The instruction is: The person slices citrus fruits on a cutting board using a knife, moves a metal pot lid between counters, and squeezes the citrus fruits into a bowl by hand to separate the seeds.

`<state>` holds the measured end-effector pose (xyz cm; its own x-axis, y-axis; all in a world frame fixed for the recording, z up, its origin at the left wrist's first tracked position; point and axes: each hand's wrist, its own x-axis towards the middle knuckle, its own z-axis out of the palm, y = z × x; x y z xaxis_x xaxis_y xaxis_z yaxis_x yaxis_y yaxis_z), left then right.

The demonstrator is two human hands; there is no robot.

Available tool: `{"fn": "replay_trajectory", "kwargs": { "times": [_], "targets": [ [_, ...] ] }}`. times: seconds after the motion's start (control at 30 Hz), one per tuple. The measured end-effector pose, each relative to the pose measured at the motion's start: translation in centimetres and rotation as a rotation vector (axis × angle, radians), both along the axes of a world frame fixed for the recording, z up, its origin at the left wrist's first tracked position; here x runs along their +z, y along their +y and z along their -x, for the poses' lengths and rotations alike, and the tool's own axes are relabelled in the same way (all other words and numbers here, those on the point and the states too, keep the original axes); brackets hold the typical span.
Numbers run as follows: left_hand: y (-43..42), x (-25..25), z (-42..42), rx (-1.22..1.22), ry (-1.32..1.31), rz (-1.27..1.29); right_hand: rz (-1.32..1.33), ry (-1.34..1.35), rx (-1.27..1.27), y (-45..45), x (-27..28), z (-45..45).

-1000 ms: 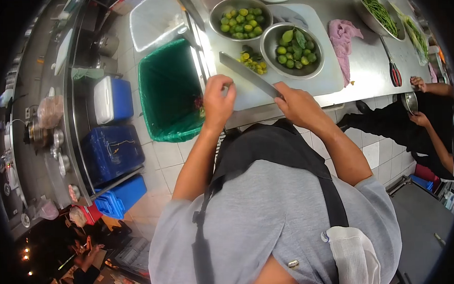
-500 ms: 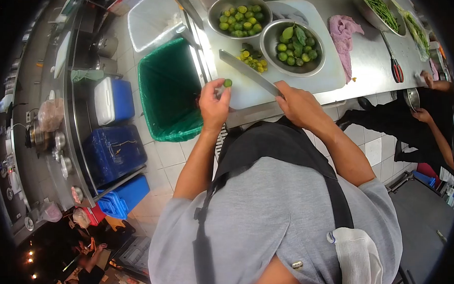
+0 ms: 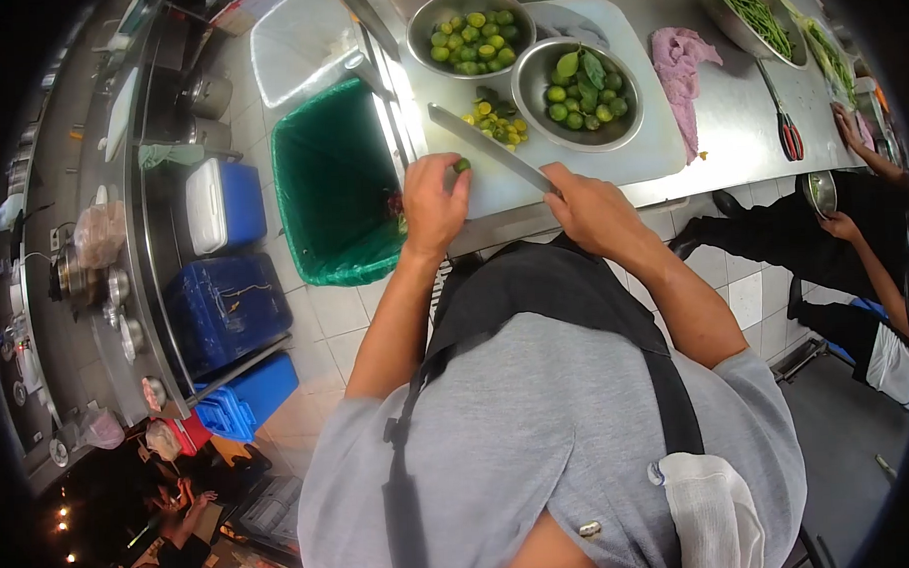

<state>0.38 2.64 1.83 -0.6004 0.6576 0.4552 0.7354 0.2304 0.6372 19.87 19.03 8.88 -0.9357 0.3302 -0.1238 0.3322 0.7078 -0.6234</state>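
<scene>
My left hand (image 3: 436, 205) pinches a small green lime (image 3: 461, 165) over the near left corner of the white cutting board (image 3: 571, 180). In my right hand (image 3: 599, 211) is the handle of a large knife (image 3: 492, 150), its blade pointing up and left across the board, close to the lime. Just beyond the blade lies a small pile of yellow-green cut pieces (image 3: 499, 125). Two steel bowls stand on the board: the left bowl (image 3: 413, 47) holds many limes, and the right bowl (image 3: 633, 130) holds limes with green leaves.
Left of the counter stands a bin (image 3: 301, 189) lined with a green bag. A pink cloth (image 3: 679, 71), red-handled scissors (image 3: 791, 137) and a bowl of green beans (image 3: 756, 28) lie to the right. A co-worker in black (image 3: 773, 228) holds a small bowl (image 3: 821, 193) at far right.
My left hand has turned slightly and brought the lime a little right, nearer the knife. At right, the co-worker's arm now reaches onto the counter.
</scene>
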Motion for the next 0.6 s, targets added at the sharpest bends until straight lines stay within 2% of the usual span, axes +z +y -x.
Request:
{"fn": "replay_trajectory", "kwargs": {
  "times": [0.6],
  "targets": [
    [0.2, 0.4, 0.8, -0.036, 0.008, 0.058, 0.107, -0.107, -0.005, -1.0, 5.2, -3.2]
  ]
}}
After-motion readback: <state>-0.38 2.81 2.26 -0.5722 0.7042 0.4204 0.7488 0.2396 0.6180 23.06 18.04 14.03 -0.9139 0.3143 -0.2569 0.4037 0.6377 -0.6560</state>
